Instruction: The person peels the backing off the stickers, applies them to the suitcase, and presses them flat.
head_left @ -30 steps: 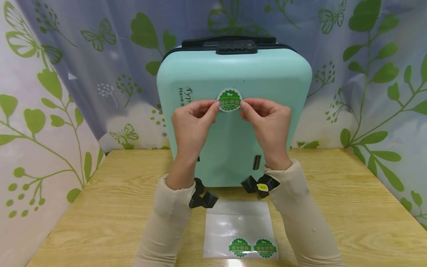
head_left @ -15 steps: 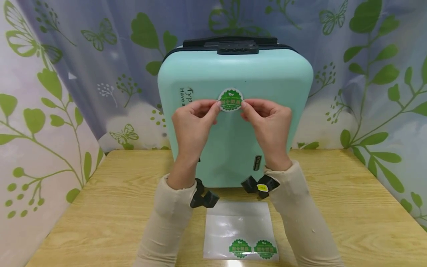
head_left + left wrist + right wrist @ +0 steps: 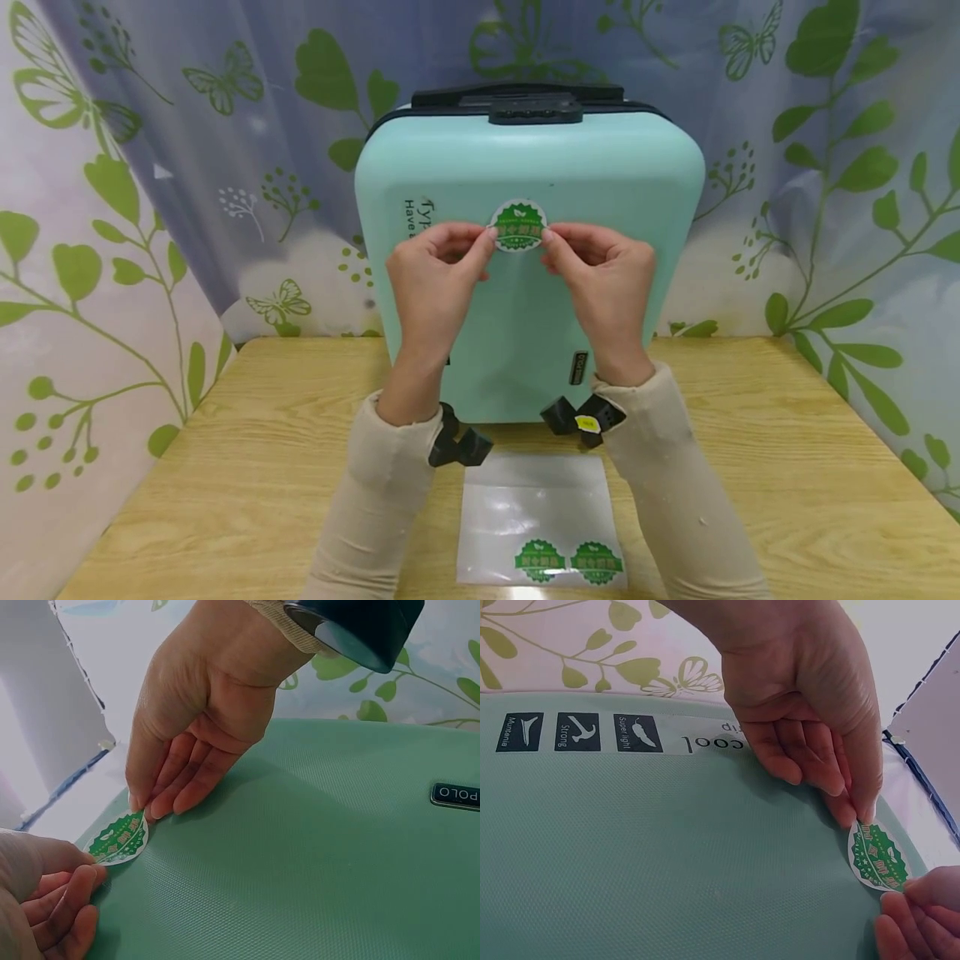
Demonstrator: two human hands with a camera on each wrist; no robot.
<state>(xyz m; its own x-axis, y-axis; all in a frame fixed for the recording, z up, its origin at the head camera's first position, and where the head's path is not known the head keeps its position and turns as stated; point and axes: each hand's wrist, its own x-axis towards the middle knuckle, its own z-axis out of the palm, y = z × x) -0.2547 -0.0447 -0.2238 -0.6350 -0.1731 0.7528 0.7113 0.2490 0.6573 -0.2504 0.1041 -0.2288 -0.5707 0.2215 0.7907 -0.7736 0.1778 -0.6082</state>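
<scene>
A round green-and-white sticker is stretched between both hands, in front of the upper middle of a mint-green suitcase. At its left edge, my left hand pinches it between thumb and forefinger. The right hand pinches the opposite edge in the same way. In the left wrist view the sticker lies close over the suitcase's textured shell. The right wrist view shows the sticker tilted, one edge by each thumb.
Below the suitcase, a clear-white sticker sheet with two green stickers lies on the wooden table. Black devices sit on both wrists. A leaf-print curtain hangs close behind the suitcase, whose black handle is on top.
Both hands keep their pinch on the sticker and stay almost in place. The sticker's face has tipped slightly, and the view has shifted a little.
</scene>
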